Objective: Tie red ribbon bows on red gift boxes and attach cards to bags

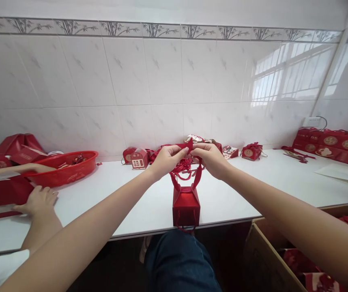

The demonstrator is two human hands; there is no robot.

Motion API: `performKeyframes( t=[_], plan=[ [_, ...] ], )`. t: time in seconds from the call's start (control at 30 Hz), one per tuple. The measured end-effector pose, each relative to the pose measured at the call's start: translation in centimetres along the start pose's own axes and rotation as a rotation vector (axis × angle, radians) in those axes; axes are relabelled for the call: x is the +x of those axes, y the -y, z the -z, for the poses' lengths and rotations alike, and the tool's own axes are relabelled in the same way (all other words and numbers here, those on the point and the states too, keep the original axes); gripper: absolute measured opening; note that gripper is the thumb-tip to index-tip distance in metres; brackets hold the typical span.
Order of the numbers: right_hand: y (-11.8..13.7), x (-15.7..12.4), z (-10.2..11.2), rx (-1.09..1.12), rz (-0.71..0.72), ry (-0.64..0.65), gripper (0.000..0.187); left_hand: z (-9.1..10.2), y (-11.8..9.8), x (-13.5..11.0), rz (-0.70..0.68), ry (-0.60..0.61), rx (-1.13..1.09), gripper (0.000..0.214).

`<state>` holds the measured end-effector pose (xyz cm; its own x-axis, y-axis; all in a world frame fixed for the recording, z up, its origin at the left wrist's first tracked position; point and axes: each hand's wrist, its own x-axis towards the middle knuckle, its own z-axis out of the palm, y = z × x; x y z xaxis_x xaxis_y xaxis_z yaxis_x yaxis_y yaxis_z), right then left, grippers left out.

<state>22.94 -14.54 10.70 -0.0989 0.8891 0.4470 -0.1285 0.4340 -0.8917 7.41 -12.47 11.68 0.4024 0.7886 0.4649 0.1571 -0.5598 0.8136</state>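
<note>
A small red gift box stands upright near the front edge of the white table. Red ribbon rises from its top in loops. My left hand and my right hand are raised above the box, side by side, each pinching the ribbon at its top end. The fingertips of both hands nearly touch. Both hands are closed on the ribbon.
Another person's hands rest on a flat red bag at the left, beside a red basket. Small red boxes line the tiled wall. More red boxes sit far right. A cardboard carton stands lower right.
</note>
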Motion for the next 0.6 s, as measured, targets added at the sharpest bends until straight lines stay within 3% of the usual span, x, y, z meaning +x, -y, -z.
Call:
performKeyframes(
  t=[0.1, 0.27, 0.37, 0.5, 0.6],
  plan=[
    [-0.2, -0.4, -0.3, -0.006, 0.023, 0.047, 0.019, 0.0, 0.0, -0.2, 0.027, 0.0, -0.01, 0.031],
    [-1.1, -0.6, 0.2, -0.001, 0.016, 0.083, 0.029, 1.1, 0.5, -0.3, 0.121, 0.142, -0.155, 0.015],
    [-1.7, -0.9, 1.0, -0.245, 0.213, 0.047, 0.021, 1.8, 1.1, -0.1, 0.242, 0.191, -0.323, 0.025],
    [-2.5, -1.3, 2.0, -0.643, 0.528, 0.037, 0.02, 2.4, 1.8, 0.1, 0.414, 0.17, -0.486, 0.029],
    [-3.0, -1.4, 2.2, -0.796, 0.638, 0.077, 0.027, 2.4, 1.8, -0.1, 0.406, 0.21, -0.444, 0.035]
  ],
)
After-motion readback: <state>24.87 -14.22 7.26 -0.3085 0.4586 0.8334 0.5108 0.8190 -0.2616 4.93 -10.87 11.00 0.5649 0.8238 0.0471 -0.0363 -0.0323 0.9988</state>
